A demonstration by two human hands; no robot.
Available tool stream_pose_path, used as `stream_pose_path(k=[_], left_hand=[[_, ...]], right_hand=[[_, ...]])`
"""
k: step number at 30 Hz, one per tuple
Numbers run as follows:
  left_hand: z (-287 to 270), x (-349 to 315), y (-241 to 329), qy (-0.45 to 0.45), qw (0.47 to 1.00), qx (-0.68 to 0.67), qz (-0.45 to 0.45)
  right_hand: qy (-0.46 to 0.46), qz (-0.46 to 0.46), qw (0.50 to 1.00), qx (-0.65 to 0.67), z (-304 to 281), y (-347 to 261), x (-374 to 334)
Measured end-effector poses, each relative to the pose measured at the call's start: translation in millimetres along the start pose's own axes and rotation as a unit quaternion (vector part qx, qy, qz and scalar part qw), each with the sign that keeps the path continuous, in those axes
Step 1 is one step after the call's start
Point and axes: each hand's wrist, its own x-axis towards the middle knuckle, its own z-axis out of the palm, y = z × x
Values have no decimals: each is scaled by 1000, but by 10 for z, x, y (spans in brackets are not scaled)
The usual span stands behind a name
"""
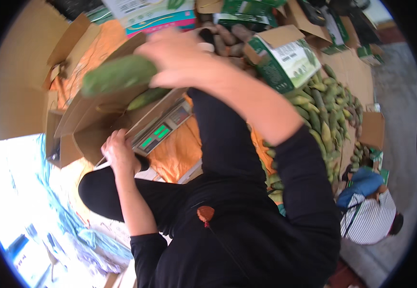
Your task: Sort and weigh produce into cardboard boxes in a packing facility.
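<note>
My right hand (177,57) is closed round one end of a thick green cucumber (119,76), over an open cardboard box (93,127). Hand and cucumber are both smeared by motion. Inside the box lies another green cucumber (147,98), partly hidden by the one I hold. My left hand (120,150) grips the box's near edge, its fingers bent over the rim. Right beside the box is a digital scale (163,132) with lit green figures; the box seems to rest on it, though its platform is hidden.
A large heap of green and yellowish cucumbers (326,113) lies to my right. Behind it stands a green and white carton (287,60), near brown, elongated produce (230,41). Orange sheeting (177,153) lies under the scale. A person in a striped shirt (369,218) sits at far right.
</note>
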Motion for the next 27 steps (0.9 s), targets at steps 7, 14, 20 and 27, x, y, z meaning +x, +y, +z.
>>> stream_pose_path(k=[7, 14, 20, 27], left_hand=[[5, -2, 27, -20, 1000, 4, 21], [25, 21, 78, -37, 999, -18, 15], [32, 20, -11, -32, 999, -7, 22], [55, 33, 22, -21, 999, -30, 30]], right_hand=[[-193, 0, 981, -29, 1289, -634, 513], [-273, 96, 953, 89, 1727, -610, 495], [-38, -5, 961, 272, 816, -356, 58], [143, 241, 875, 395, 508, 1025, -1322]])
